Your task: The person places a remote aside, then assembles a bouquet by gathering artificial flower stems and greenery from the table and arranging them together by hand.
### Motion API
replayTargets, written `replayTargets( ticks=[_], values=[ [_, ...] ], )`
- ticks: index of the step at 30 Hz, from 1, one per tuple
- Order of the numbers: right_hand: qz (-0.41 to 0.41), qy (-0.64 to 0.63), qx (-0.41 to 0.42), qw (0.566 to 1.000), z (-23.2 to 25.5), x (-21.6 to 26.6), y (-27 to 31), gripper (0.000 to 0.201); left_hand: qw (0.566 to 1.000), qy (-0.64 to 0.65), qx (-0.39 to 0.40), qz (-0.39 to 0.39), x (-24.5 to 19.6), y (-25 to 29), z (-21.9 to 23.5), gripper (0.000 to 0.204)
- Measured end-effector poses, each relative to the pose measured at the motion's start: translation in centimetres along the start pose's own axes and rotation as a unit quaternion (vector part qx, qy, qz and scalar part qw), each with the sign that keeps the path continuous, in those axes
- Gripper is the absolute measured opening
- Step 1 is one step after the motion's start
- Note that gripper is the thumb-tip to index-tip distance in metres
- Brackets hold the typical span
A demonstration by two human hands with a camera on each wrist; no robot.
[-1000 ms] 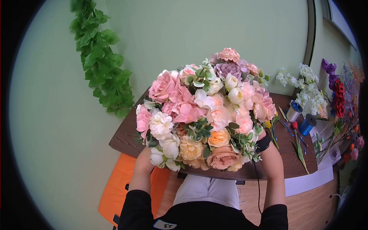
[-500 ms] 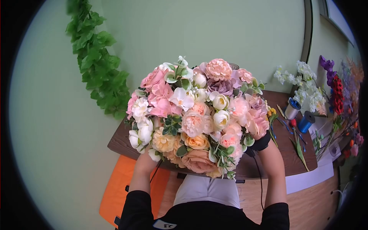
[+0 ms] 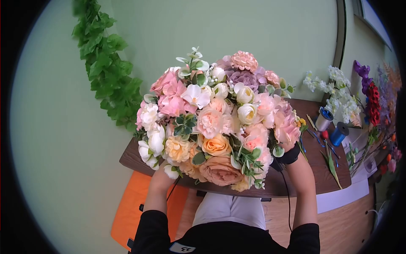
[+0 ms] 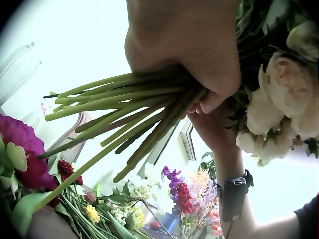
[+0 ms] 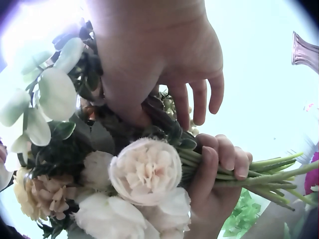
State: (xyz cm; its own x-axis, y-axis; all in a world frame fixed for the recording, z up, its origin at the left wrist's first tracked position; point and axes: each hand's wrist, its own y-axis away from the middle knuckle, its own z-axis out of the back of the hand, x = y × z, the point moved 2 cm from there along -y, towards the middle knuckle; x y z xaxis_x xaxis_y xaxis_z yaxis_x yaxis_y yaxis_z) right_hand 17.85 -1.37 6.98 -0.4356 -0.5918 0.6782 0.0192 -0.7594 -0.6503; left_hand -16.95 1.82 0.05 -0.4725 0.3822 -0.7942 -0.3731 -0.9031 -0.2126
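Observation:
A large bouquet (image 3: 211, 122) of pink, peach, white and mauve blooms fills the middle of the head view, held above the table and hiding most of both hands. My left hand (image 4: 189, 50) grips its bundle of green stems (image 4: 114, 102) below the blooms. Those stem ends fan out past the fist. In the right wrist view, my right hand (image 5: 159, 59) is at the bouquet's neck, its thumb among the leaves and dark stems. The other fingers hang fairly straight beside them, just above the left hand's curled fingers (image 5: 227, 154).
On the dark wooden table (image 3: 135, 156), a silver spool (image 3: 324, 120), a blue spool (image 3: 338, 134) and a red tulip (image 3: 331, 163) lie at the right. White blossoms (image 3: 338, 93) and red flowers (image 3: 373, 103) stand beyond. An ivy garland (image 3: 105, 67) hangs on the left wall.
The bouquet has shifted left and tilted, its blooms dipping toward me and then rising slightly. Both arms stay around it.

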Motion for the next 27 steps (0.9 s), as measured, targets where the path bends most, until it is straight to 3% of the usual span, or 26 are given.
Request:
replayTargets(
  ticks=[7,8,12,15,17,19,21,22,23,24,25,27],
  values=[
    [0.009,0.006,0.004,1.0,-1.4,1.0,-3.3,0.048,0.999,0.029,0.011,-0.012,-0.2,-0.4,-0.4,0.022],
    [0.01,0.007,0.004,1.0,-0.1,0.7,-0.1,0.048,0.999,0.033,0.013,-0.014,-0.3,-0.5,-0.5,0.022],
    [-0.001,-0.036,0.044,0.998,-1.4,0.4,1.5,0.056,0.998,0.048,0.022,-0.023,-0.6,-0.9,-0.9,0.022],
    [0.03,-0.002,-0.018,0.999,-2.6,-2.8,2.4,0.049,0.998,0.057,0.03,-0.029,-0.9,-1.1,-1.2,0.021],
    [0.014,0.023,0.091,0.995,-3.6,-4.2,1.9,0.041,0.997,0.063,0.034,-0.033,-1.0,-1.2,-1.2,0.021],
    [0.015,0.085,0.121,0.989,-3.9,-2.5,2.0,0.035,0.996,0.07,0.036,-0.036,-1.2,-1.4,-1.3,0.021],
    [-0.029,-0.077,0.112,0.99,-4.6,-0.8,1.6,0.036,0.996,0.077,0.038,-0.038,-1.3,-1.4,-1.3,0.021],
    [0.055,-0.007,0.153,0.987,-4.5,-0.1,0.8,0.041,0.995,0.079,0.04,-0.04,-1.3,-1.4,-1.3,0.021],
    [0.054,-0.009,0.153,0.987,-4.6,0.7,0.5,0.041,0.995,0.082,0.042,-0.041,-1.3,-1.5,-1.3,0.02],
    [-0.055,-0.293,0.126,0.946,-4.6,1.4,0.2,0.037,0.995,0.085,0.044,-0.042,-1.4,-1.5,-1.3,0.02],
    [-0.159,-0.549,0.087,0.816,-4.7,1.9,0.1,0.032,0.994,0.088,0.045,-0.044,-1.5,-1.5,-1.3,0.02],
    [-0.2,-0.539,0.058,0.816,-4.6,1.7,0.2,0.025,0.993,0.094,0.049,-0.048,-1.6,-1.7,-1.4,0.02]
  ],
)
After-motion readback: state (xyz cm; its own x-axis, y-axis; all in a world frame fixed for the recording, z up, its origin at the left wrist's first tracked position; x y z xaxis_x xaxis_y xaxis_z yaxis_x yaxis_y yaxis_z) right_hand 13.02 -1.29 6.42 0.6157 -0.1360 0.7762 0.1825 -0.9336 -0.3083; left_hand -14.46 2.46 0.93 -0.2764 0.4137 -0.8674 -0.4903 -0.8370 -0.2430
